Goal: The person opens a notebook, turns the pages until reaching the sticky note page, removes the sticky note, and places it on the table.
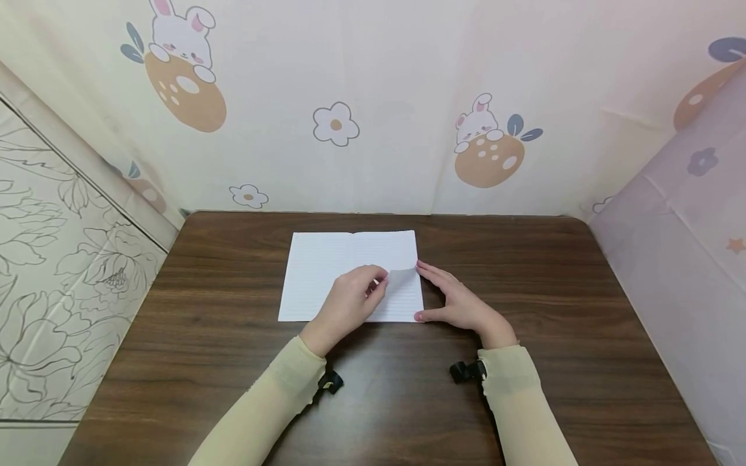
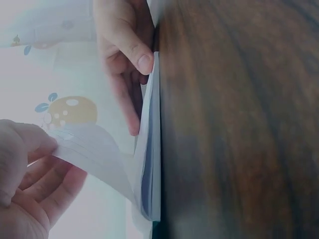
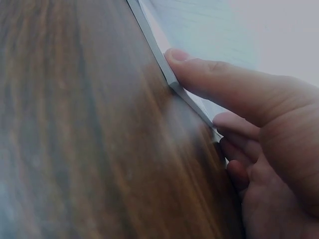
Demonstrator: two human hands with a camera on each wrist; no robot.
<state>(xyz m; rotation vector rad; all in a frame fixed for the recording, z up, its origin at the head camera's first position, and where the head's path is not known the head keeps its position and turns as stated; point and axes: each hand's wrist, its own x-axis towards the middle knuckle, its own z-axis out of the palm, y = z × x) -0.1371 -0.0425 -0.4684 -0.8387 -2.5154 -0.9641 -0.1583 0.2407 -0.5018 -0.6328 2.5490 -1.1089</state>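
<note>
An open lined notebook (image 1: pixel 319 259) lies flat near the far side of the table, its pages white. Between thumb and fingers my left hand (image 1: pixel 348 299) pinches the edge of one page (image 2: pixel 94 154), which curves up off the right half of the notebook. At the notebook's right side rests my right hand (image 1: pixel 460 305). Its thumb (image 3: pixel 214 74) touches the near right corner, and its fingertips touch the right edge farther up. In the left wrist view the stack of pages below the raised page shows edge-on.
The brown wooden table (image 1: pixel 233 388) extends around the notebook. Behind it hangs a pale curtain (image 1: pixel 402 129) with rabbit and flower prints. A panel with line-drawn flowers (image 1: pixel 64 278) stands at the left. Black straps with small devices (image 1: pixel 466 371) sit at both wrists.
</note>
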